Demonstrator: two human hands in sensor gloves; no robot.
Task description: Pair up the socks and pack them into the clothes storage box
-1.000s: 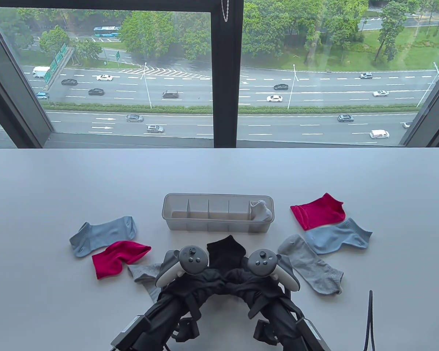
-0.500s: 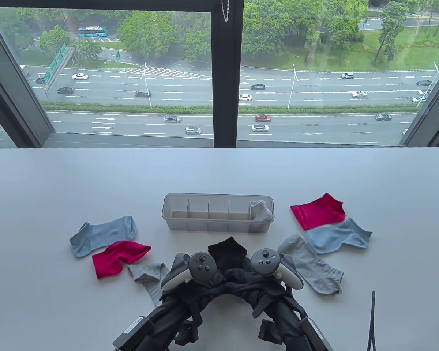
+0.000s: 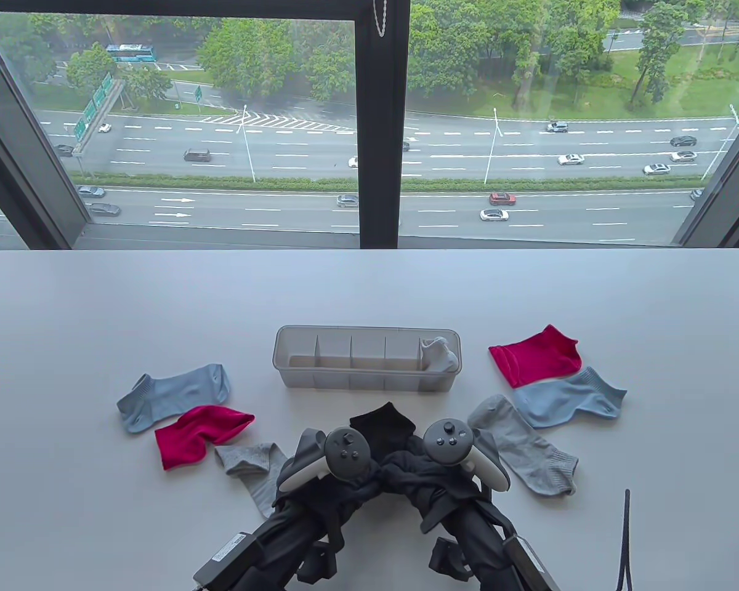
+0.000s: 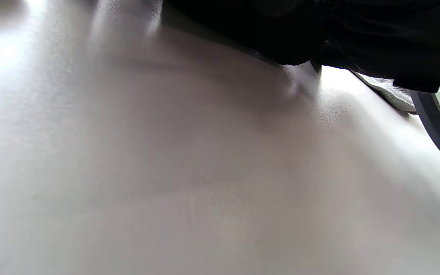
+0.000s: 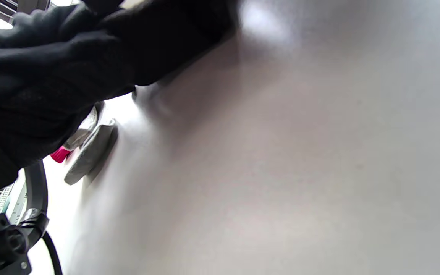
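Nine socks (image 3: 536, 358), one storage box (image 3: 295, 375), two hands (image 3: 379, 477).

Left hand (image 3: 345, 477) against right hand (image 3: 415, 471), low.

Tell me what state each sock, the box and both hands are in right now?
Storage box: open, one pale grey sock bundle in its right end compartment.
Black socks: on the table, both hands on them.
Red, blue and grey socks: loose, unpaired.
Left hand: on the black socks; grip hidden.
Right hand: likewise.

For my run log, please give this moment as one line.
hands: left hand and right hand together on black sock | box: one grey pair in rightmost compartment | loose: red, blue, grey socks
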